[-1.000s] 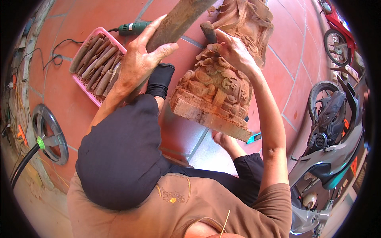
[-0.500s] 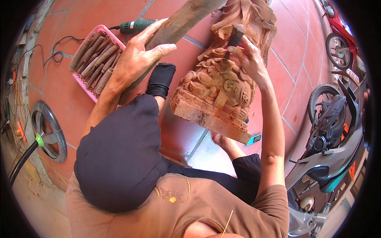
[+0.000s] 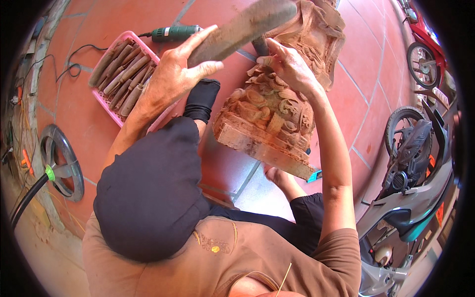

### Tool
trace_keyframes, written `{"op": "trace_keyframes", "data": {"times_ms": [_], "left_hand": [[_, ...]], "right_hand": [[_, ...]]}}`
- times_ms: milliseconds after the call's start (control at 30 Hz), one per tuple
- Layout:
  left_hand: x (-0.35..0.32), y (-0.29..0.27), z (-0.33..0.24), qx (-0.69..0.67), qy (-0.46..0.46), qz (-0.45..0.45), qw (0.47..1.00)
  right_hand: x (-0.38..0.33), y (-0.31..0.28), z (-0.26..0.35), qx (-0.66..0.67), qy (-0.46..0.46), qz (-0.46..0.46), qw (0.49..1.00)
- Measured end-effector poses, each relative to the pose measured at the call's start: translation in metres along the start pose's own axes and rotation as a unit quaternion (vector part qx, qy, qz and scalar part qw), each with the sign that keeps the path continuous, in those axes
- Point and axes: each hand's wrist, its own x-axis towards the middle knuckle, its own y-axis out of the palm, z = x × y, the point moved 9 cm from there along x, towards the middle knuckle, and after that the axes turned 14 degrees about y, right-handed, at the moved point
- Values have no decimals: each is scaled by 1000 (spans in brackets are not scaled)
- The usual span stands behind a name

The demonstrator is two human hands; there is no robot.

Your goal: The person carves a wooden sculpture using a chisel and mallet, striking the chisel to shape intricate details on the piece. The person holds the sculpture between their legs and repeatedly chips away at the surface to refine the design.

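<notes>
A long, flat-sided wooden mallet (image 3: 237,37) slants up to the right from my left hand (image 3: 174,74). Thumb and forefinger lie along either side of it; the other fingers are hidden. My right hand (image 3: 292,67) is closed round a chisel (image 3: 260,46) with a dark handle, whose blade I cannot see. The mallet's far end overlaps the chisel's top in this view; whether they touch I cannot tell. Under my right hand lies a reddish-brown wood carving (image 3: 269,111), deeply cut with rounded figures and folds, its flat base toward me.
A pink basket (image 3: 106,101) full of wooden-handled tools stands at the left, beside a green corded power tool (image 3: 173,33). Below my right forearm is a small turquoise object (image 3: 314,175). A wheel (image 3: 62,162) stands far left; motorbikes (image 3: 410,183) line the right side. The floor is red tile.
My right hand has shifted left and up over the carving with the chisel. The mallet's far end has dropped into view above it, and my left hand has turned slightly.
</notes>
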Motion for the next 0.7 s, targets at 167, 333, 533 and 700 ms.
{"op": "trace_keyframes", "data": {"times_ms": [167, 333, 533, 700], "left_hand": [[-8, 10, 9, -7, -26, 7, 1000], [-7, -6, 24, -13, 12, -41, 999], [-7, -11, 19, -54, -32, -45, 997], [-3, -11, 9, -79, 15, -91, 993]], "right_hand": [[3, -1, 2, -12, -12, -22, 1000], [2, 0, 0, 20, 23, 2, 1000], [0, -2, -35, 270, 88, 28, 958], [9, 5, -18, 153, 33, -22, 987]]}}
